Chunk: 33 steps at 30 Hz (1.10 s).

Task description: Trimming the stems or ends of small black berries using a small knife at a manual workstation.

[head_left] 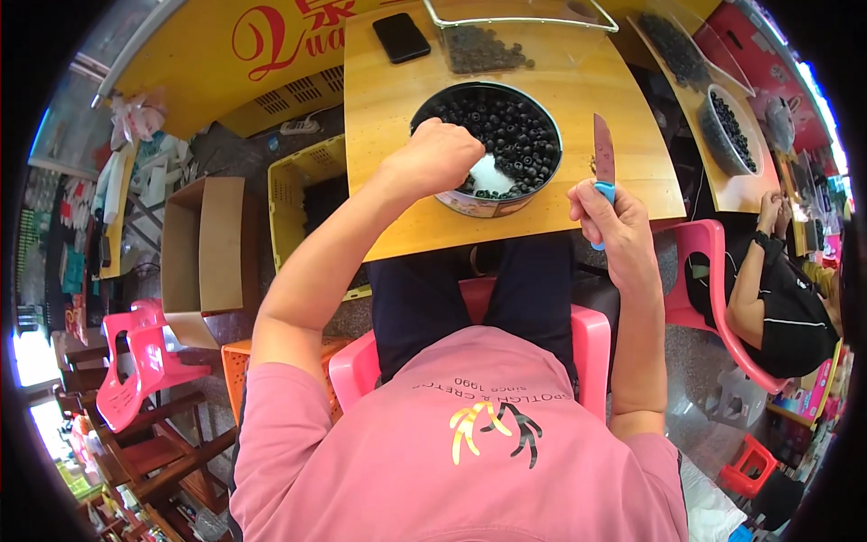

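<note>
A round tin point(488, 210) stands near the front edge of the wooden table, filled with small, dark, round pieces point(510, 117). Toward its near side a bright white patch point(493, 176) shows among them. My left hand point(442, 152) reaches over the tin's left rim, its fingers curled down among the pieces; the fingertips and whatever they pinch are hidden. To the right of the tin, my right hand point(616, 221) is closed around the blue handle of a knife point(603, 152). Its brownish blade points up and away from me, apart from the tin, with small dark specks on it.
Behind the tin, a clear container point(483, 52) holds more dark pieces, beside a black phone point(401, 38). Another table at right carries a tub of dark pieces point(730, 131); a person in black point(786, 307) sits there. A cardboard box point(209, 253) and yellow crate point(287, 203) stand left.
</note>
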Available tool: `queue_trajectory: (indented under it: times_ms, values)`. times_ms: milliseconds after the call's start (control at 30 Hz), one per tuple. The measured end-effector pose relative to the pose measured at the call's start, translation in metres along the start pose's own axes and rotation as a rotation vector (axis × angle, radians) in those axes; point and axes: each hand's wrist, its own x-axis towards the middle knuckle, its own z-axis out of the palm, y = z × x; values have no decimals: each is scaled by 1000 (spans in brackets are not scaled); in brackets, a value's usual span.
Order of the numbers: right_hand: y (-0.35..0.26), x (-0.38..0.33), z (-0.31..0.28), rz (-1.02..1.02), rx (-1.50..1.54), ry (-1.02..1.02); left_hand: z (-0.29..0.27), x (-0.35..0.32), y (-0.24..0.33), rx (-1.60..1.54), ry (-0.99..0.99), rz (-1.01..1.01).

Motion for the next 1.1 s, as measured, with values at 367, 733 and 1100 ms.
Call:
queue_trajectory:
  times_ms: [367, 733, 1100]
  values:
    - [10, 8, 4, 17, 53, -26, -6, 5, 10, -290, 122, -50]
    - [0, 23, 50, -60, 206, -57, -26, -26, 51, -1608, 602, 65]
    - [-8, 23, 52, 34, 384, -205, -12, -29, 71, -1095, 1106, 98]
